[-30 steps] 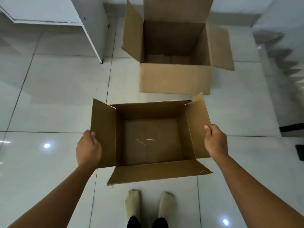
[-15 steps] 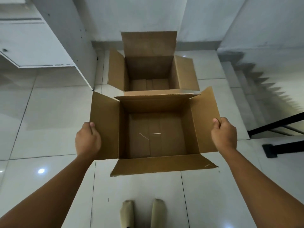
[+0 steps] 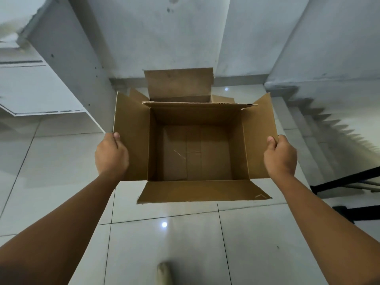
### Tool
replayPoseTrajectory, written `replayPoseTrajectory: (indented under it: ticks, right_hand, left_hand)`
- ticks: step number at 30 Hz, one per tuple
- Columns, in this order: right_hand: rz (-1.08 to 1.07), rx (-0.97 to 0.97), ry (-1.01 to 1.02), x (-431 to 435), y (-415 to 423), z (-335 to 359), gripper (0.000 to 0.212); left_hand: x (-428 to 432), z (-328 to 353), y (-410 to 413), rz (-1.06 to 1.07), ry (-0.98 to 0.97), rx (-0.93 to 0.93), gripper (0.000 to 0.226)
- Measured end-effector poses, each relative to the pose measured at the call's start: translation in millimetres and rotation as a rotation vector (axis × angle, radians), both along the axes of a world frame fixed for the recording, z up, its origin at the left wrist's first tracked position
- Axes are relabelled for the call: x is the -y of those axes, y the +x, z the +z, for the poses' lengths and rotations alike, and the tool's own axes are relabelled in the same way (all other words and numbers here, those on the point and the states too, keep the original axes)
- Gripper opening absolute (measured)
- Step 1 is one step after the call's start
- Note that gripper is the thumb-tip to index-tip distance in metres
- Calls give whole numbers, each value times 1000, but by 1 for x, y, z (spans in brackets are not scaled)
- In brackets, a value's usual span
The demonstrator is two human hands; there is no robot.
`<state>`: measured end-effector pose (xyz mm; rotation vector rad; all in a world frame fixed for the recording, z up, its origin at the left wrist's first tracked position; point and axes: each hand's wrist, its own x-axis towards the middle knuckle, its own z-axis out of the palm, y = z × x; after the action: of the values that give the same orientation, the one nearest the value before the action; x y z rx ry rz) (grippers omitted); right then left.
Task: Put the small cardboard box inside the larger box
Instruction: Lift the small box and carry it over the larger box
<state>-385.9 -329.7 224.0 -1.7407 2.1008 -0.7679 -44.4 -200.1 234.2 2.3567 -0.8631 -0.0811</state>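
While the small cardboard box point(image 3: 193, 149) hangs at frame centre, carried, the left hand point(image 3: 112, 156) and right hand point(image 3: 280, 156) each pinch a side flap in a closed grip. It is brown, empty, flaps splayed. Next, likely: advance over the larger box point(image 3: 178, 85), mostly hidden behind, then lower squarely.
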Motion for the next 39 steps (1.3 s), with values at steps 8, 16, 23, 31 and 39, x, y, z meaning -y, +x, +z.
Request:
replayPoseTrajectory:
  ticks: [8,16,23,31,39]
  right_hand:
    - [23,49,-69,92,68,-24,30]
    - [54,89,-119,172,120,-76,26]
    - [92,87,-53,215,143,-137,27]
    - [124,70,39,247,148,-210,24]
    - [97,-124,-38,273,142,-279,22]
  left_hand:
    - [95,-33,50,52,-73,5,39]
    - [169,-88,89,88,-114,-46,39]
    - [208,-142,107,115,-44,-53,40]
    - [232,-211,121,27,-4,-56,38]
    - [241,-285,149,-32,11,30,29]
